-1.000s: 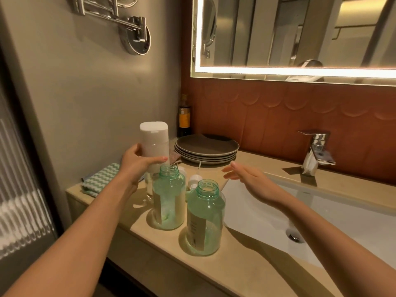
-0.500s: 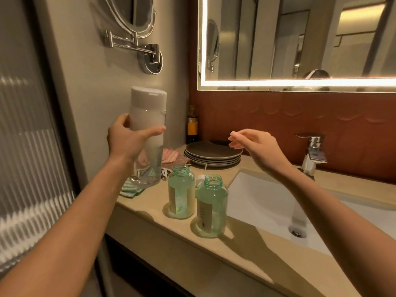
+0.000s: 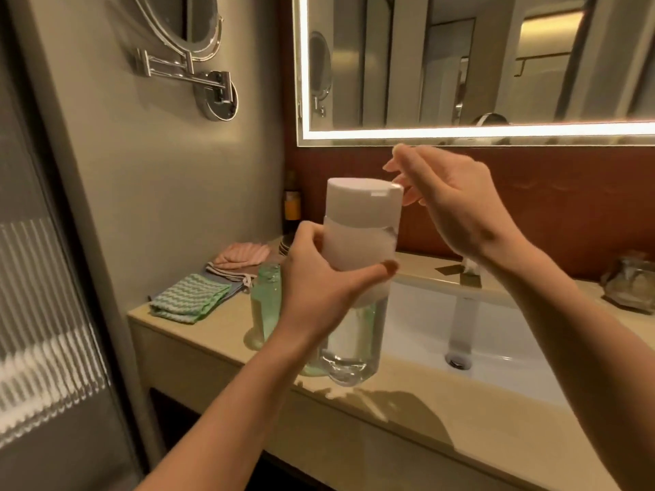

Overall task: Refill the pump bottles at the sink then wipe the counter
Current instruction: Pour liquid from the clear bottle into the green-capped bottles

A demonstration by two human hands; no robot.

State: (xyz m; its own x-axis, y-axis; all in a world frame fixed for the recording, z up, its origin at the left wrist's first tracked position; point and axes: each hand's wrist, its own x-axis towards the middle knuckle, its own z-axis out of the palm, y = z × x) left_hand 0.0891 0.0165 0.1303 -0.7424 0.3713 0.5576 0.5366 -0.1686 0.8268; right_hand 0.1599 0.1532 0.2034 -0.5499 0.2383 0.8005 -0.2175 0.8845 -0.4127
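Upright — refill bottle [image 3: 358, 248] in left hand [image 3: 319, 295]

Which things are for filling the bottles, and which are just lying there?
For the job: refill bottle held by the left hand, right hand at its white cap, open green pump bottle, green cloth (perhaps for wiping), sink.
Just lying about: pink cloth, plates, dark bottle, wall mirror.

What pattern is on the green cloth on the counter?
White zigzag stripes run across the green cloth, seen best in the head view.
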